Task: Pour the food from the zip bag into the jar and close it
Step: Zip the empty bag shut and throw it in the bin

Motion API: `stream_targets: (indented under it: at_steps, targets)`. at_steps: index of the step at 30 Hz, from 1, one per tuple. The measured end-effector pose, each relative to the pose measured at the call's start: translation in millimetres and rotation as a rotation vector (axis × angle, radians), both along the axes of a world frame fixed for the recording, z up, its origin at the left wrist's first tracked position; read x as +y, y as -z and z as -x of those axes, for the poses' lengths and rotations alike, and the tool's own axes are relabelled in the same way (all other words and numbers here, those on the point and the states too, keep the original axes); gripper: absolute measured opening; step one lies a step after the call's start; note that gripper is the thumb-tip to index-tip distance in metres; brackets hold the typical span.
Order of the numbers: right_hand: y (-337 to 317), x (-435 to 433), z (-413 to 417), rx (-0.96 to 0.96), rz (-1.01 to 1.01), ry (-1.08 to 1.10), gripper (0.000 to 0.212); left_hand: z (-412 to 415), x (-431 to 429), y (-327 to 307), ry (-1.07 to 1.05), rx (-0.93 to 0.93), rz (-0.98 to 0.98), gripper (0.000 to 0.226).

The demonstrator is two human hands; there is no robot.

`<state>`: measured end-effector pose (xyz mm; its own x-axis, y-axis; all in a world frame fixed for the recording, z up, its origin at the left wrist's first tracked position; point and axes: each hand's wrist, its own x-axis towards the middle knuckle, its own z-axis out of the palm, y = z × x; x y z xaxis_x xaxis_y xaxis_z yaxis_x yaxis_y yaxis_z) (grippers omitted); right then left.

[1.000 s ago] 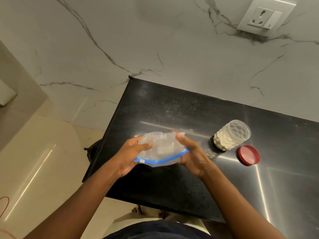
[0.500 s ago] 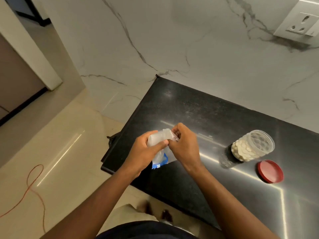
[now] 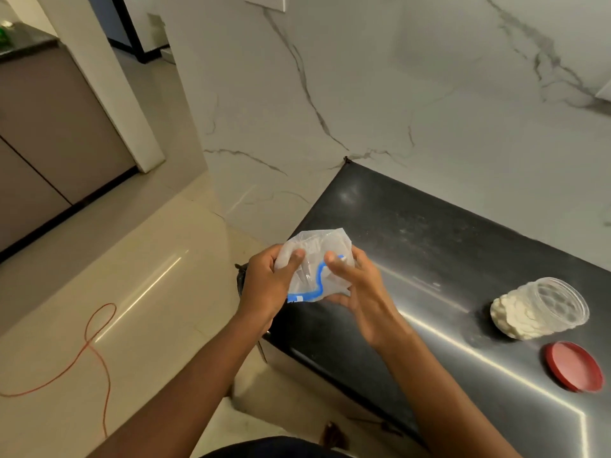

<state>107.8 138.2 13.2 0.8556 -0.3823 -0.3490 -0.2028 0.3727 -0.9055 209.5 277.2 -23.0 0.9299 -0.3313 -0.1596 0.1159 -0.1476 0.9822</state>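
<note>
A crumpled clear zip bag [image 3: 312,259] with a blue zip strip is held above the left end of the black counter [image 3: 413,233]. My left hand [image 3: 267,285] grips its left side and my right hand [image 3: 358,285] grips its right side, thumbs on the front. The bag looks flat, with no food showing inside. A clear plastic jar [image 3: 542,309] stands uncapped on the counter to the right, filled with white pieces. Its red lid [image 3: 573,365] lies flat on the counter just in front of the jar.
A white marble wall [image 3: 396,94] rises behind the counter. The counter's left edge drops to a cream tiled floor [image 3: 132,292], where an orange cord [image 3: 96,352] loops. A brown cabinet [image 3: 49,127] stands at the far left.
The bag went from stretched wide to bunched up, then partly unfolded between both hands. The view has swung left, so the jar and lid now sit further right.
</note>
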Motion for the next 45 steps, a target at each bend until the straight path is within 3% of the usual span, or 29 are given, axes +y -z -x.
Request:
stream_targets:
  at_steps: [3, 6, 9, 11, 14, 17, 19, 21, 22, 24, 26, 28, 30, 33, 37, 41, 45]
  targets:
    - [14, 26, -33, -0.005, 0.210, 0.292, 0.067, -24, 9, 1, 0.000, 0.042, 0.039, 0.019]
    - [31, 46, -64, -0.050, 0.577, 0.406, 0.053, -50, 24, 3, 0.013, 0.210, 0.090, 0.027]
    - [41, 77, -95, -0.031, 1.162, 0.307, 0.051, -84, 45, 8, 0.013, 0.343, 0.056, 0.029]
    - [55, 93, -115, -0.132, 1.588, 0.121, 0.058, -107, 57, 8, -0.012, 0.447, 0.036, 0.032]
    - [63, 116, -142, -0.142, 1.727, -0.105, 0.066, -146, 79, -2, 0.059, 0.691, 0.212, 0.062]
    - [64, 144, -165, 0.036, 1.658, -0.248, 0.073, -184, 99, -7, 0.192, 0.722, 0.312, 0.092]
    - [68, 159, -178, 0.115, 1.487, -0.351, 0.073, -199, 106, -5, 0.253, 0.576, 0.136, 0.085]
    - [70, 170, -186, 0.077, 1.203, -0.403, 0.070, -208, 110, 7, 0.202, 0.486, 0.030, 0.062]
    - [66, 174, -190, 0.047, 0.982, -0.333, 0.061, -213, 111, 15, 0.159, 0.507, 0.041, 0.051]
    - [63, 174, -199, -0.025, 0.553, 0.079, 0.039, -222, 113, 27, 0.130, 0.528, 0.057, 0.042]
    - [63, 162, -214, 0.044, 0.330, 0.325, 0.035, -231, 110, 37, 0.151, 0.488, 0.046, 0.040]
    - [71, 149, -235, 0.191, 0.114, 0.272, 0.046, -243, 104, 49, 0.138, 0.487, 0.042, 0.037]
    - [85, 143, -256, 0.307, -0.071, 0.205, 0.033, -255, 98, 61, 0.110, 0.519, 0.002, 0.041]
    - [123, 136, -293, 0.447, -0.032, 0.288, 0.014, -282, 90, 90, 0.088, 0.561, -0.084, 0.051]
    - [204, 126, -334, 0.590, -0.037, 0.417, 0.015, -308, 85, 158, 0.110, 0.626, -0.170, 0.035]
    - [322, 115, -360, 0.802, -0.044, 0.579, 0.047, -328, 85, 248, 0.167, 0.650, -0.291, 0.057]
    - [443, 93, -385, 0.971, -0.082, 0.605, 0.056, -339, 100, 343, 0.245, 0.663, -0.290, 0.038]
